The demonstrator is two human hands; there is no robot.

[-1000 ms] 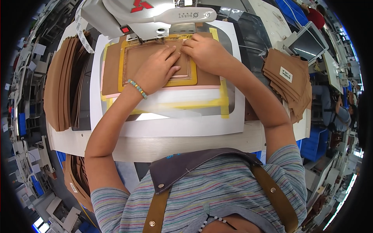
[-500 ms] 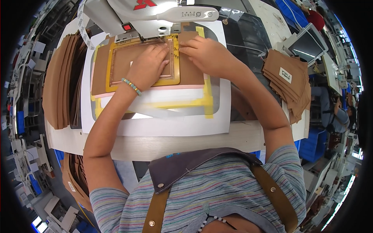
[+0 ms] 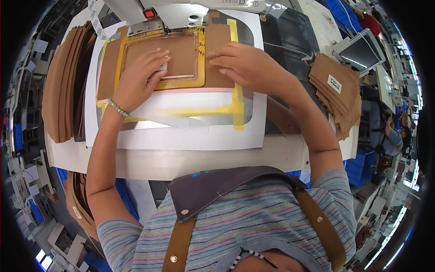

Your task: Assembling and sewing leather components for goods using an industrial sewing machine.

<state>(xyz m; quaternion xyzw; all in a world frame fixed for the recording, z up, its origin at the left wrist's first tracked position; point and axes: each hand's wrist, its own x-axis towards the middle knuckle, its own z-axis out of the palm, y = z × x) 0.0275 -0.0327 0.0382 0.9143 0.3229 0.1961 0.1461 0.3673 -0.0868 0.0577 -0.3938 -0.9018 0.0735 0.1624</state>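
A brown panel (image 3: 181,50) lies under the sewing machine head (image 3: 181,16), inside a yellow rectangular frame (image 3: 201,68). My left hand (image 3: 141,75), with a beaded bracelet at the wrist, rests over the left part of the framed panel with its fingers stretched out. A small white label (image 3: 163,64) shows beside its fingertips, partly covered by them. My right hand (image 3: 251,68) is at the brown material (image 3: 218,43) right of the frame. Its fingers are loosely bent and apart, with nothing seen in them. The needle area is partly hidden by the machine head.
Yellow tape (image 3: 238,109) edges a clear template on a white sheet (image 3: 190,140). Brown pieces stand stacked (image 3: 59,90) at the left; more brown pieces (image 3: 331,81) with a white label lie at the right near a screen (image 3: 360,52). Blue bins (image 3: 362,167) stand beyond the table.
My left hand has moved left and toward me across the panel, uncovering its middle and the small white label. My right hand has stayed beside the frame. The view has shifted slightly.
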